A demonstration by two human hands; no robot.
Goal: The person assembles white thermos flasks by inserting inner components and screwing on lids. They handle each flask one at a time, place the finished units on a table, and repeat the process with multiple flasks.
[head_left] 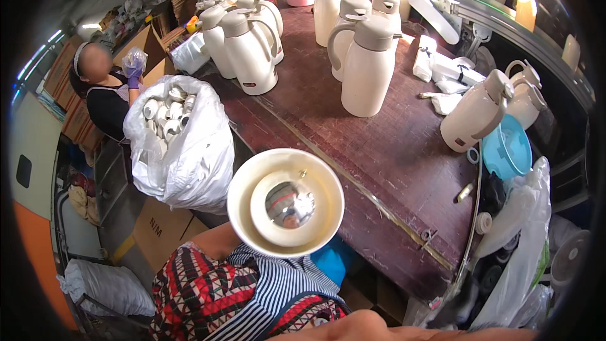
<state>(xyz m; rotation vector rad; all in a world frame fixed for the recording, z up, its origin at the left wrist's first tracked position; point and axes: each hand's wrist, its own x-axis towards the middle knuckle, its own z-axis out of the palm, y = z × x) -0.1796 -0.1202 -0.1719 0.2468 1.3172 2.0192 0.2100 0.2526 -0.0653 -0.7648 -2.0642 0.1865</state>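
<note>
A cream thermos jug body [287, 205] is close up in the middle, its round end facing me. A paler inner ring surrounds a shiny, mirror-like silver centre. My left forearm [218, 240] runs up behind it from a patterned sleeve; the left hand holds the body from the far side, fingers hidden. Bare skin of my right hand or wrist [366, 325] crosses the lower edge, with its fingers out of sight. Beyond the jug body, a cream jug with a grey lid [369, 72] stands on the dark red table [303, 110].
More jugs [246, 53] stand at the table's far left. A tilted jug [473, 117] and a blue basin [507, 147] are at the right. A white bag of small parts [183, 164] stands left, near a co-worker [104, 88] with a purple glove. Plastic bags [521, 215] hang at the right edge.
</note>
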